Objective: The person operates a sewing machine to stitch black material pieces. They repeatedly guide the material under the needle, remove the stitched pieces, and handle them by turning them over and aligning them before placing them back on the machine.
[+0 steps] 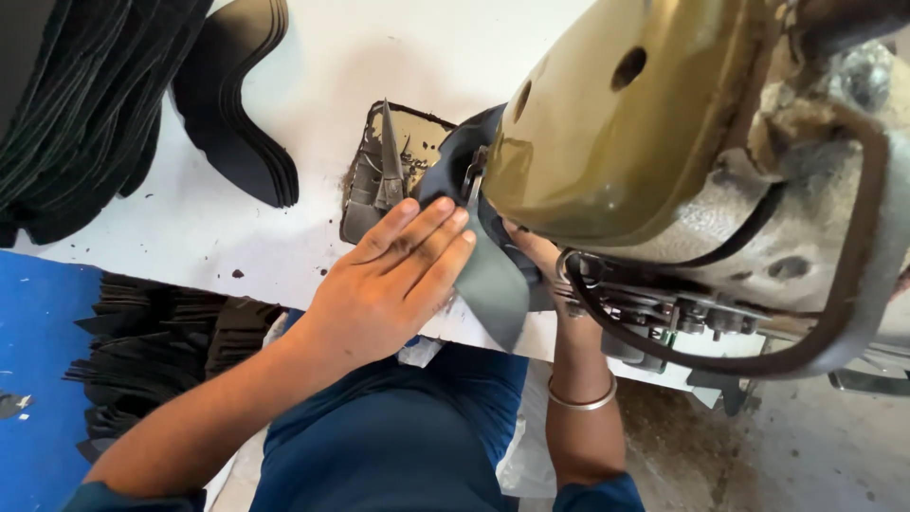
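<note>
White table [284, 256], left hand [393, 275] pressing grey piece [493, 284]

Only 1 view exists, taken from a camera worn on the person's head. It looks steeply down and slightly forward onto the white tabletop [313, 57] from close range. The olive sewing machine head [626, 123] sits very near the lens and fills the upper right of the frame, blocking what lies beneath it. The person's lap occupies the bottom centre, and the floor shows at lower right. No second view shares this scene.
</note>
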